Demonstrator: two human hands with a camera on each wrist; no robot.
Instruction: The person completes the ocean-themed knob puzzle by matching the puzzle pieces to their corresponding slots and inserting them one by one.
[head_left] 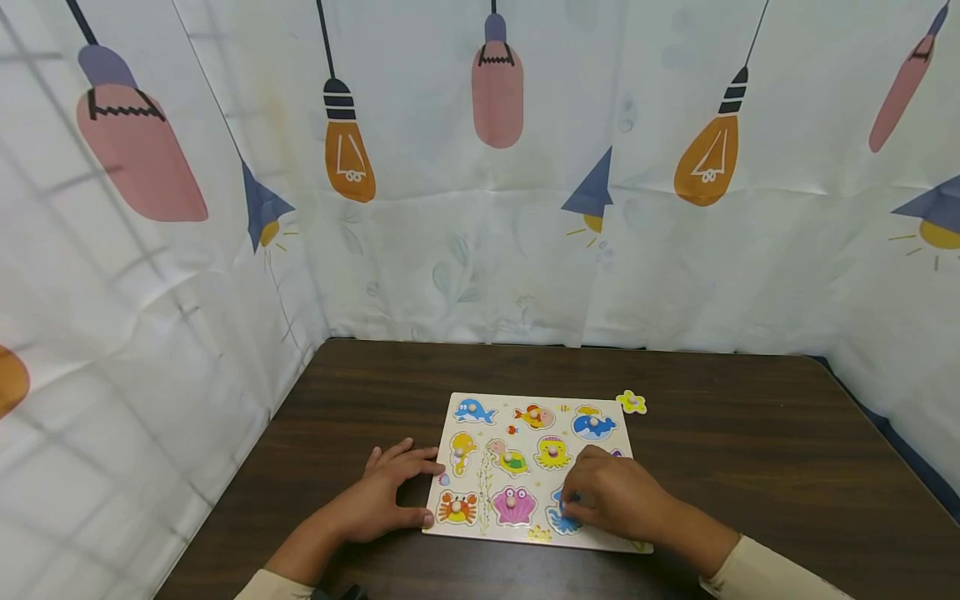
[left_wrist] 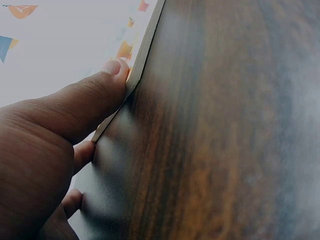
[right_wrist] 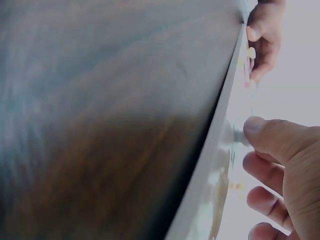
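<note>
A pale wooden peg-puzzle board (head_left: 487, 479) with sea-animal pieces lies on the brown table. My left hand (head_left: 390, 492) rests at its left side, fingers extended and the thumb touching the near left corner; the left wrist view shows the thumb (left_wrist: 95, 95) against the board's edge. Over the board's near right part, my right hand (head_left: 618, 497) pinches a blue puzzle piece (head_left: 561, 518), partly hidden by the fingers. In the right wrist view, the thumb (right_wrist: 272, 132) and curled fingers meet near a small blurred knob. Nearby are a pink shell piece (head_left: 513, 506) and a yellow octopus piece (head_left: 552, 452).
A yellow flower-shaped piece (head_left: 632, 402) lies by the board's far right corner. Other pieces on the board include a crab (head_left: 457, 508), a turtle (head_left: 513, 463) and a whale (head_left: 594, 427). A white printed curtain (head_left: 450, 250) hangs behind the table (head_left: 750, 433).
</note>
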